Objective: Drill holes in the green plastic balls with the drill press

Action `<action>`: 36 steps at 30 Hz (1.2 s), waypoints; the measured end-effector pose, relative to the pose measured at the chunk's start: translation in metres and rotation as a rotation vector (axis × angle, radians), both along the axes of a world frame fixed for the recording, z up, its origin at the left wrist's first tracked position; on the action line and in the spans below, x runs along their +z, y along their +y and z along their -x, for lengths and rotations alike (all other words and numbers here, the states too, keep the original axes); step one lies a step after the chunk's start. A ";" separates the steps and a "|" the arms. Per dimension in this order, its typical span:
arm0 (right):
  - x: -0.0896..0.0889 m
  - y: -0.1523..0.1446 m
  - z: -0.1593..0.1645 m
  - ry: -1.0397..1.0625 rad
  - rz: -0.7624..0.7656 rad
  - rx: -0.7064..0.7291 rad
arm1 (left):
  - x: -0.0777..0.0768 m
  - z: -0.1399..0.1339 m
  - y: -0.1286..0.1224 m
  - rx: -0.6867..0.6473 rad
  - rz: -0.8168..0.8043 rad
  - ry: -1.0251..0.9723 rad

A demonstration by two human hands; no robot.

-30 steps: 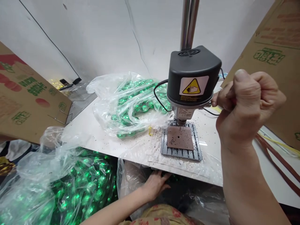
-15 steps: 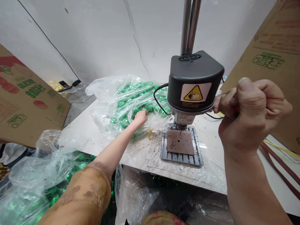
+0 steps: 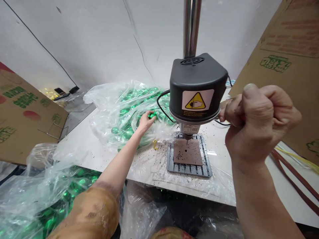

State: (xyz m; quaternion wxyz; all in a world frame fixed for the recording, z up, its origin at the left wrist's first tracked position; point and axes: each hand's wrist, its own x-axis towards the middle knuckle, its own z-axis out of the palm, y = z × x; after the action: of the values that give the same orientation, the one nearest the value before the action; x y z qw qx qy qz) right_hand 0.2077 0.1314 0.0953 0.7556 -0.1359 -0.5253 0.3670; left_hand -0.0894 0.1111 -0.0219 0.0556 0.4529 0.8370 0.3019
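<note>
My left hand (image 3: 146, 122) reaches into a clear plastic bag (image 3: 99, 96) of shiny green balls, its fingers curled round one green ball (image 3: 152, 115). Beside the black drill press (image 3: 198, 83), my right hand (image 3: 259, 116) is closed in a fist around the press's handle, which the fingers mostly hide. Under the chuck (image 3: 187, 136), a brown board (image 3: 188, 157) with a small dark hole lies on the slotted metal base (image 3: 170, 162). The drill bit hangs a little above and behind that hole. Dark shavings are scattered over board and base.
Cardboard boxes stand at left (image 3: 27, 122) and right (image 3: 286, 76). A steel column (image 3: 191, 30) rises behind the press. Another plastic bag with green balls (image 3: 57, 202) sits below the white table (image 3: 82, 134) at left. Brown straps (image 3: 296, 176) lie at right.
My left hand has opened from a closed fist and now curls round a green ball in the bag. My right hand keeps its grip beside the press. The view has shifted slightly to the right.
</note>
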 end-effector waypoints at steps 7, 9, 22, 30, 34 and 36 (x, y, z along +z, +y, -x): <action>-0.001 0.000 0.000 0.015 0.010 0.008 | -0.015 -0.109 -0.086 -0.297 -0.477 -1.067; -0.001 0.001 0.000 0.022 0.002 0.017 | -0.029 -0.137 -0.097 -0.288 -0.453 -1.153; -0.005 0.005 -0.003 -0.036 -0.020 0.040 | -0.072 -0.156 -0.060 -0.286 -0.548 -0.886; -0.005 0.005 -0.002 -0.094 0.001 -0.011 | -0.077 -0.154 -0.055 -0.363 -0.498 -0.633; -0.005 0.005 -0.003 -0.054 0.005 0.028 | -0.078 -0.154 -0.056 -0.463 -0.469 -0.534; -0.005 0.005 -0.003 -0.061 0.016 0.024 | -0.077 -0.155 -0.058 -0.499 -0.452 -0.500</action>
State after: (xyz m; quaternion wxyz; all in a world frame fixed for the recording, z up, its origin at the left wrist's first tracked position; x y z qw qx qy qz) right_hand 0.2109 0.1364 0.0907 0.7335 -0.1468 -0.5468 0.3761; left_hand 0.0656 0.0528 -0.0990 0.2277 0.5554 0.5750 0.5559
